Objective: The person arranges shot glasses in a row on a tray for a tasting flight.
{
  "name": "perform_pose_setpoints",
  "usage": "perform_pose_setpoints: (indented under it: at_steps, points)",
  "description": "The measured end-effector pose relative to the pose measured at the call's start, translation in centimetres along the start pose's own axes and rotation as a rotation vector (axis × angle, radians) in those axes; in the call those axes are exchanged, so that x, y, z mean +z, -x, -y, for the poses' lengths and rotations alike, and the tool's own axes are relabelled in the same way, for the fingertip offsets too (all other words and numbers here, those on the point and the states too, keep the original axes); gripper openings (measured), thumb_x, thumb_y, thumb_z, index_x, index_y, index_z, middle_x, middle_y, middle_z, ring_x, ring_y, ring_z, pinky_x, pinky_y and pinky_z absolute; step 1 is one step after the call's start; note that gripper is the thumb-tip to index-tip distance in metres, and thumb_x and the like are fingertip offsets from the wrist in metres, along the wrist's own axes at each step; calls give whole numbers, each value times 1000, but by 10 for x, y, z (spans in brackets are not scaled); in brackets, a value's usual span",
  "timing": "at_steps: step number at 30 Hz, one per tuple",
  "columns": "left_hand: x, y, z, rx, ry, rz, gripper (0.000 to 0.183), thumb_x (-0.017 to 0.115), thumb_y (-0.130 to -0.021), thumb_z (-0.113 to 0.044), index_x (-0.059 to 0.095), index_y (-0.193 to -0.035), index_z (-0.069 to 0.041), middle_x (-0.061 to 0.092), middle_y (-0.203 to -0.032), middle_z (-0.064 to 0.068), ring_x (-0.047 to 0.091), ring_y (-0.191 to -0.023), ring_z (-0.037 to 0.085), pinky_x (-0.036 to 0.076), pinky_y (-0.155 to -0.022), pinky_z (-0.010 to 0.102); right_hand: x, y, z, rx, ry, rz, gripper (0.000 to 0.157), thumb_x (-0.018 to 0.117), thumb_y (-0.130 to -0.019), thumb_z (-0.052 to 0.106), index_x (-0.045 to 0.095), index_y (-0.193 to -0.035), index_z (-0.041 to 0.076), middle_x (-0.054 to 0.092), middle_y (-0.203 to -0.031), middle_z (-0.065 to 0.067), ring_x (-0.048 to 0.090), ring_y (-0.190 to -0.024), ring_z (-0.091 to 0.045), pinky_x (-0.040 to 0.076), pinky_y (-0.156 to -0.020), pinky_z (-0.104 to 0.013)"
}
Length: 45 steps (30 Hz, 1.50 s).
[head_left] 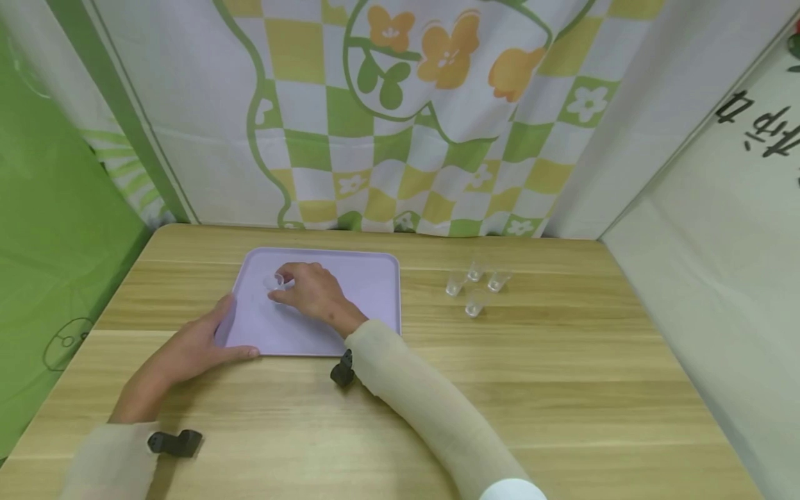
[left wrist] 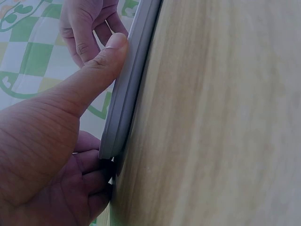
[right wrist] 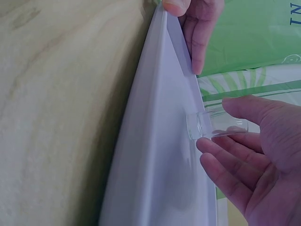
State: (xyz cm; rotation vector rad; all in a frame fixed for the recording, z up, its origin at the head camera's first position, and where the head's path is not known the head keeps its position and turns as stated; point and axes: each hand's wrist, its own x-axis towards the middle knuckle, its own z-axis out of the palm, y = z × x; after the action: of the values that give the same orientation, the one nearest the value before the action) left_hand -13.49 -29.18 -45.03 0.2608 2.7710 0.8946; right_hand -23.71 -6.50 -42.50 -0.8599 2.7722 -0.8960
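A lilac rectangular tray (head_left: 369,292) lies on the table, left of centre. My left hand (head_left: 195,349) grips its near left corner, with the thumb (left wrist: 106,59) along the front side and the fingers around the left side. Over the tray's left part, my right hand (head_left: 315,292) holds a small clear shot glass (head_left: 273,282) between thumb and fingers. In the right wrist view the shot glass (right wrist: 195,125) has its thick base at the tray's surface. To the tray's right stand several similar clear shot glasses (head_left: 475,305) in a loose group.
The wooden table (head_left: 562,389) extends to the right and in front of the tray. A checked, flowered curtain (head_left: 406,153) hangs behind its far edge. A green sheet (head_left: 56,208) is on the left, a white one (head_left: 719,264) on the right.
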Motion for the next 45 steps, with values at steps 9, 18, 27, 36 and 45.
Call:
perform_pose_setpoints:
  at_steps: [9, 18, 27, 36, 45]
  points:
    - [-1, 1, -4, 4, 1, 0, 125, 77, -87, -60, 0, -161, 7, 14, -161, 39, 22, -143, 60, 26, -112, 70, -1, 1, -3, 2, -33, 29, 50, 83, -89, 38, 71, -130, 11, 74, -119, 2, 66, -111, -11, 49, -92, -21]
    - [-1, 0, -5, -3, 5, 7, 126, 77, -86, -61, 0, -161, 7, 12, -162, 37, 20, -145, 58, 25, -113, 70, -7, 8, -7, 0, -71, 40, 51, 83, -90, 37, 69, -130, 10, 73, -122, 1, 67, -110, -11, 49, -92, -20]
    - [0, -1, -6, -4, -11, 7, 127, 77, -86, -62, 2, -160, 9, 11, -161, 38, 20, -144, 59, 25, -112, 70, -24, 29, -11, -33, -140, -3, 54, 81, -92, 32, 65, -136, 4, 73, -124, -8, 70, -110, -18, 52, -92, -23]
    - [1, -2, -6, 14, -1, -3, 126, 78, -86, -60, 2, -159, 10, 11, -162, 37, 20, -145, 57, 25, -113, 70, -48, 55, -12, -75, -138, -53, 50, 72, -99, 35, 63, -138, 5, 71, -128, -7, 70, -112, -18, 52, -94, -23]
    - [-2, 1, -8, -2, -8, 4, 126, 78, -86, -59, 2, -159, 10, 9, -162, 38, 18, -145, 59, 23, -114, 70, -77, 84, -25, -140, -123, -95, 50, 66, -103, 35, 60, -141, 4, 67, -135, -10, 68, -115, -17, 54, -94, -25]
